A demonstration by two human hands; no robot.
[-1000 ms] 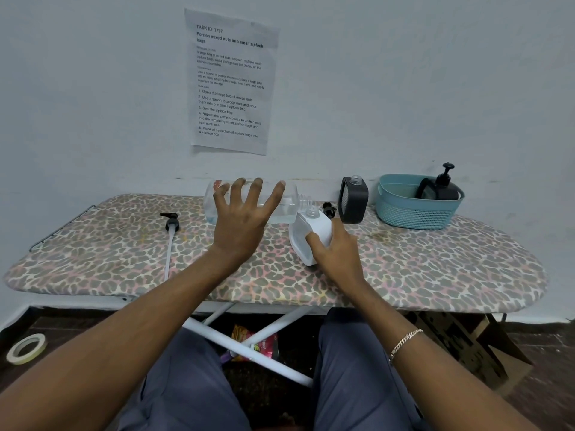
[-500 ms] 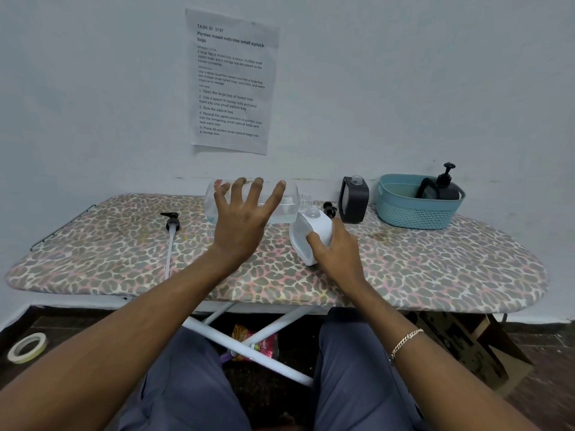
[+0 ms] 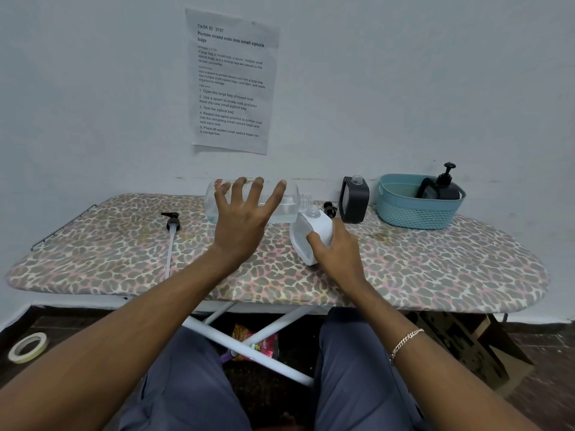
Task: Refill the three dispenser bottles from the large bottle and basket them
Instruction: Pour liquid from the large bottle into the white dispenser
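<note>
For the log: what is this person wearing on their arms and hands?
Both forearms are bare, with no sleeves in view and no gloves. The left hand shows no ring, and there is no watch on that wrist. No ring is visible on the right hand; its wrist carries a light-coloured chain bracelet.

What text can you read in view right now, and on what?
Paper sheet on the wall: "TASK ID 3797"
Same sheet: "Portion mixed nuts into small ziplock bags"
Same sheet, step 1: "Open the large bag of mixed nuts"
Same sheet, step 3: "Seal the ziplock bag"
Its remaining print: too small to trust.
Floor packet: blurred.
</note>
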